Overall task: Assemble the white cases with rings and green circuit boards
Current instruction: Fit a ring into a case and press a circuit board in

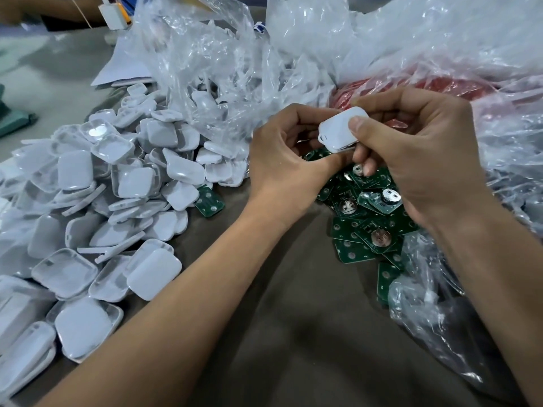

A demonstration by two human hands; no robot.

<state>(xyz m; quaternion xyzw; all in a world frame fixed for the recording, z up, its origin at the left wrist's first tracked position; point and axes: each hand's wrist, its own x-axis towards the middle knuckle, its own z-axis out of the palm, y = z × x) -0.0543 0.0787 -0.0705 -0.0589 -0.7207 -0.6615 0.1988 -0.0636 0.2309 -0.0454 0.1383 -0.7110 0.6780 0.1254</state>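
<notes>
A white case [338,132] is held above the table between both hands. My right hand [423,160] grips it with the thumb pressed on its top face and fingers curled behind. My left hand [285,160] has its fingers curled, with the thumb touching the case's lower edge. Under the hands lies a heap of green circuit boards [367,218] with round metal battery clips. A big pile of white case halves [111,201] covers the left of the table. One green board [209,202] lies at that pile's edge. I see no rings.
Crumpled clear plastic bags [235,69] fill the back and right side, one [440,318] by my right forearm. A red item [411,86] shows through the plastic behind my hands. Brown tabletop [293,333] shows between my forearms. A person's arm [58,10] is at the far left.
</notes>
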